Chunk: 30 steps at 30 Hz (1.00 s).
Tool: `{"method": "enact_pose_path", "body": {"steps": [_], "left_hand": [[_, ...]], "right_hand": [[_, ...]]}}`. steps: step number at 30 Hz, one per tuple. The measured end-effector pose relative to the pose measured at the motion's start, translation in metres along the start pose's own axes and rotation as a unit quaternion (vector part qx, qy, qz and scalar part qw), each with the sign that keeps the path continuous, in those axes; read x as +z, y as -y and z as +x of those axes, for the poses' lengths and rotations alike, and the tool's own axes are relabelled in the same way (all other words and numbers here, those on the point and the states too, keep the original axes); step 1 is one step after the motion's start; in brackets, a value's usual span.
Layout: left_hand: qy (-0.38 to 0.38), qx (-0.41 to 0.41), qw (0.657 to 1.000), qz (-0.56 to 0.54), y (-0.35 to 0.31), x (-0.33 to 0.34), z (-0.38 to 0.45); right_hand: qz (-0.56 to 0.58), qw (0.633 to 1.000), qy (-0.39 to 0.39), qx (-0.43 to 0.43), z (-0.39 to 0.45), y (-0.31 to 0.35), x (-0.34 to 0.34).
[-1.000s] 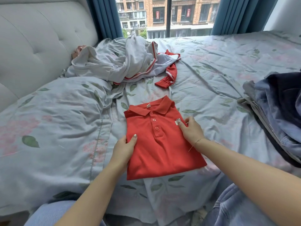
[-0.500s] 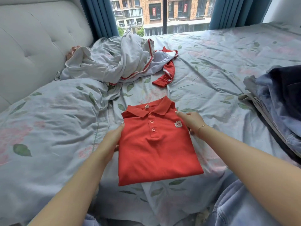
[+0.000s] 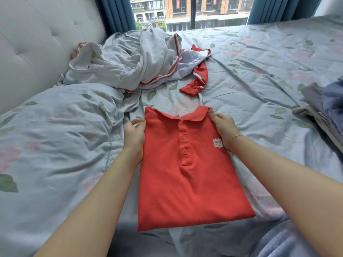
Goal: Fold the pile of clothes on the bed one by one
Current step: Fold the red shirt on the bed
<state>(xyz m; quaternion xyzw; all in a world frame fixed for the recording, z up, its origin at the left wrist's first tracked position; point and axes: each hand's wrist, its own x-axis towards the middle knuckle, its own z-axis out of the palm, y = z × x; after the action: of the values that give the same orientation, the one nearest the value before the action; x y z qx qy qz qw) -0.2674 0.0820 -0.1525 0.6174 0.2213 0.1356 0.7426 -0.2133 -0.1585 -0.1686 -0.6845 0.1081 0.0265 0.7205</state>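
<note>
A folded red polo shirt (image 3: 185, 179) lies buttons-up on the floral bedsheet (image 3: 259, 75) in front of me, with a white logo patch on its right chest. My left hand (image 3: 133, 134) pinches the shirt's upper left edge by the shoulder. My right hand (image 3: 222, 127) grips the upper right corner at the collar. Behind the shirt, a crumpled pile of grey-white clothes with red trim (image 3: 133, 64) lies unfolded, a red sleeve (image 3: 198, 78) trailing from it.
A padded grey headboard (image 3: 37, 43) rises at the left, with a floral duvet (image 3: 55, 145) bunched below it. Stacked blue and grey garments (image 3: 326, 112) sit at the right edge. Blue curtains and a window lie beyond the bed.
Both hands have slid up the shirt's sides from its middle to the shoulders and collar and now hold the fabric. The shirt looks larger and nearer to me.
</note>
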Motion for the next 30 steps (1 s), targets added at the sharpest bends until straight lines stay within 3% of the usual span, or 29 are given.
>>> {"method": "enact_pose_path", "body": {"steps": [3,6,11,13,15,19,24,30], "left_hand": [[-0.014,0.030,0.996,0.077,0.006,-0.007,0.005],[0.027,-0.001,0.987,0.157,0.008,-0.013,0.011],[0.072,-0.024,0.988,0.133,-0.001,-0.006,0.015],[0.082,-0.027,0.992,0.088,0.001,-0.006,0.018],[0.112,-0.081,0.990,0.026,-0.001,-0.007,0.022],[0.103,-0.113,0.985,0.081,0.002,-0.005,0.027],[0.065,-0.070,0.983,0.159,0.006,-0.012,0.010],[0.128,-0.096,0.959,0.233,-0.016,-0.045,-0.073]], "right_hand": [[-0.103,0.995,-0.006,0.000,0.009,-0.007,0.000],[-0.187,0.981,-0.040,-0.019,0.010,-0.005,0.004],[-0.135,0.989,-0.058,-0.006,0.011,0.000,0.005],[-0.041,0.997,-0.058,0.016,0.010,0.006,0.005],[0.033,0.996,-0.058,0.053,0.009,0.012,0.005],[-0.051,0.996,-0.049,0.056,0.011,0.013,0.003],[-0.060,0.997,0.009,0.055,-0.016,0.020,-0.013],[-0.110,0.975,0.159,0.107,-0.085,0.030,-0.054]]}}
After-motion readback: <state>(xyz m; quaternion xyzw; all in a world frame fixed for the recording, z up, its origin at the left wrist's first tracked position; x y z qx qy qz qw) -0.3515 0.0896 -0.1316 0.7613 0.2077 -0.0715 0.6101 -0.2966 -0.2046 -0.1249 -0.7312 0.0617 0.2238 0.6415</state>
